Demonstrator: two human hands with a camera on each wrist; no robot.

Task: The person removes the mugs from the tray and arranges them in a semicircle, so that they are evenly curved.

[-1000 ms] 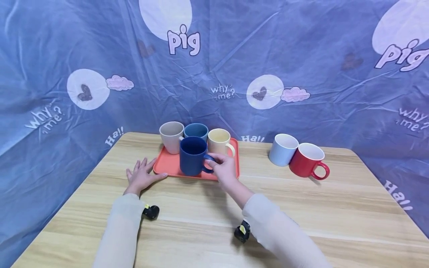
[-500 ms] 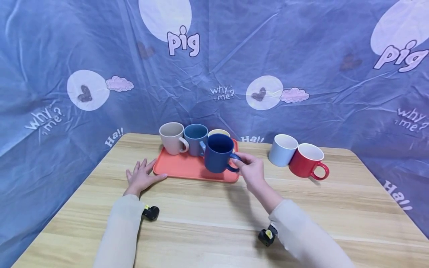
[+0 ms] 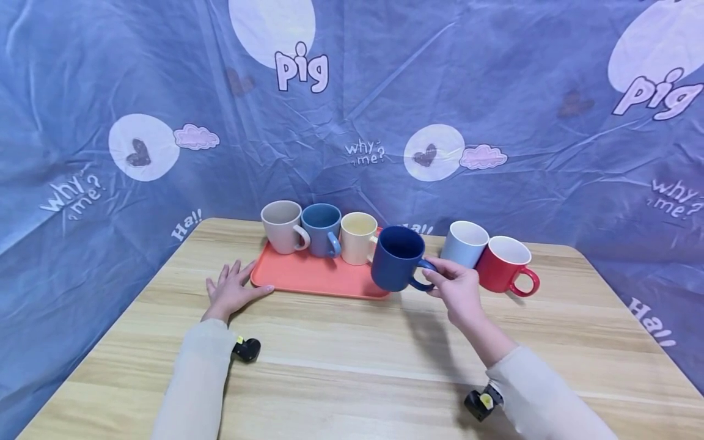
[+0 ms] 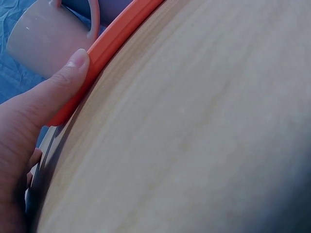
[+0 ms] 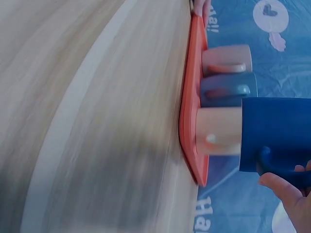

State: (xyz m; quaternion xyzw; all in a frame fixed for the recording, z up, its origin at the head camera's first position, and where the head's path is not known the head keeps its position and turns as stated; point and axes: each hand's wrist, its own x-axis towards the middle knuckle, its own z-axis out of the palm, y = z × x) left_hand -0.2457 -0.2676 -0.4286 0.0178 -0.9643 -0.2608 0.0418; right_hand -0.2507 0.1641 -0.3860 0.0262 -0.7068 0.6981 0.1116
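My right hand point(image 3: 459, 287) pinches the handle of a dark blue mug point(image 3: 397, 260), held upright above the table at the right end of an orange-red tray point(image 3: 319, 284). The mug's body hangs clear of the tabletop in the right wrist view. On the tray's back part stand a grey mug point(image 3: 282, 229), a teal-blue mug point(image 3: 320, 231) and a cream mug point(image 3: 357, 239), side by side. My left hand point(image 3: 231, 293) lies at the tray's front left corner with fingers spread. Its thumb point(image 4: 73, 68) touches the tray's rim in the left wrist view.
A light blue mug point(image 3: 462, 244) and a red mug point(image 3: 502, 266) stand touching at the back right of the wooden table point(image 3: 341, 373). Behind the table hangs a blue printed cloth point(image 3: 341, 110).
My right hand has carried the dark blue mug rightward from over the tray to beyond its right end, uncovering the teal-blue and cream mugs. My left hand has stayed put.
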